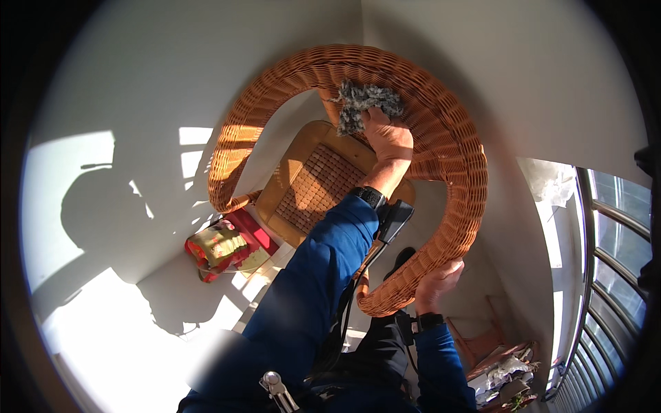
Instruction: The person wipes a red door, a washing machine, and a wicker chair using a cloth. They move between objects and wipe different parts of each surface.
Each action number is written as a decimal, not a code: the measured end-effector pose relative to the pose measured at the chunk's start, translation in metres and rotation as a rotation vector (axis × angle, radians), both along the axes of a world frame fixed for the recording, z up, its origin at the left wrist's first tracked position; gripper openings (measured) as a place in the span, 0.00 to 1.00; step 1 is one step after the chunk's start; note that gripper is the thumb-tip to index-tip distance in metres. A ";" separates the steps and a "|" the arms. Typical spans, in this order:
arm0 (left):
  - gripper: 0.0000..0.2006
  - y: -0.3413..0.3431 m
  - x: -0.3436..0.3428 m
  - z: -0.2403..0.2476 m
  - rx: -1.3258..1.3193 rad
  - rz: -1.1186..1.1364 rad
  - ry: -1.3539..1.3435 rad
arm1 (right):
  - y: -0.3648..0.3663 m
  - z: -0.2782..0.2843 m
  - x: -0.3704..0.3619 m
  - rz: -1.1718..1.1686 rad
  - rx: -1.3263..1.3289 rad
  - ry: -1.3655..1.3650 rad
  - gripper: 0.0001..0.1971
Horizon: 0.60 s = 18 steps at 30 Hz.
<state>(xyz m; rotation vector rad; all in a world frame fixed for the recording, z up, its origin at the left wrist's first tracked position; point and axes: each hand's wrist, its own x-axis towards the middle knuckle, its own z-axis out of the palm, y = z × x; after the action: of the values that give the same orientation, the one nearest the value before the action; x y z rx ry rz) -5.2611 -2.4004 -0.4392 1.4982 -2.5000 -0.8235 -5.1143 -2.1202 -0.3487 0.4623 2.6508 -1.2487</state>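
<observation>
A wicker chair (471,165) with a rounded, woven orange-brown back and arms stands before me, with a tan seat (275,187) inside it. My left hand (390,140) reaches over the seat and is closed on a shaggy grey cloth (375,98), pressed against the inner side of the woven backrest. Part of the fingers is hidden in the cloth. Lower right, my right hand (438,281) grips the outer edge of the chair's right arm near its front end. Its fingertips are partly out of sight.
A brown beaded mat (320,180) covers the seat. Left of the chair lies a red and green patterned bag (215,244). White walls (275,27) meet behind it. At right are metal window bars (616,268); below them, a pile of mixed items (509,375).
</observation>
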 end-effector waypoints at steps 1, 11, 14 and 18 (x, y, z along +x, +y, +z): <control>0.07 0.017 0.002 0.003 -0.008 0.042 0.120 | 0.000 -0.001 0.000 0.000 -0.002 0.005 0.28; 0.18 0.109 0.040 -0.004 0.351 0.001 0.396 | -0.005 -0.004 0.001 -0.067 -0.226 0.039 0.31; 0.21 0.111 0.052 -0.008 0.359 -0.289 0.217 | -0.004 -0.004 0.001 -0.051 -0.170 0.067 0.30; 0.18 0.121 0.062 -0.003 0.412 -0.179 0.498 | -0.004 -0.006 0.000 -0.052 -0.101 0.039 0.29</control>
<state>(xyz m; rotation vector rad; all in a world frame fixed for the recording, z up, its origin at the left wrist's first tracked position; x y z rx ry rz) -5.1989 -2.2792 -0.4424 0.9851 -2.1865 -1.5930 -5.1144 -2.1240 -0.3545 0.4994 2.6085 -1.4131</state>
